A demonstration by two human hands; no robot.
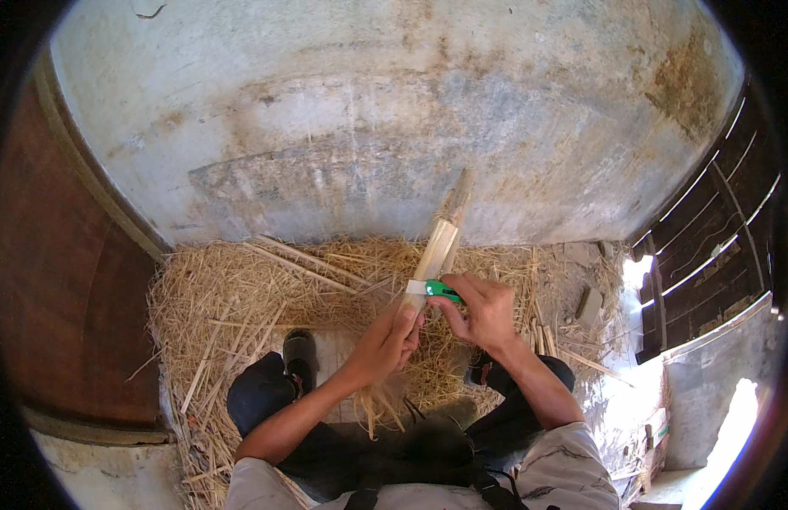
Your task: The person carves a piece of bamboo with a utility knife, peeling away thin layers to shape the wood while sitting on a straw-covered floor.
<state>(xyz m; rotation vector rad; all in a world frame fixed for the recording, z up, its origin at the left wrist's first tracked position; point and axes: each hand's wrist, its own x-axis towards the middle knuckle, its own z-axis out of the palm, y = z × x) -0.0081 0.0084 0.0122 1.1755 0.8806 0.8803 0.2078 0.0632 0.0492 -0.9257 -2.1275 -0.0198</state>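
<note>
Between my legs, my left hand (387,340) is wrapped round the near end of a pale split wood strip (434,251), which slants away from me toward the wall. My right hand (481,311) grips a green-handled knife (443,291). Its broad, light blade lies across the strip just beyond my left thumb. Under the strip's far part, a wooden stake (464,189) leans toward the wall. Thin curled shavings (373,410) hang below my left hand over my lap. My right fingers cover part of the green handle.
Straw-like shavings (198,293) cover the floor, with long loose strips (305,265) among them. A stained wall (368,127) rises ahead. A brown panel (79,255) stands at left, a dark slatted panel (708,263) at right. A small block (589,306) lies at right.
</note>
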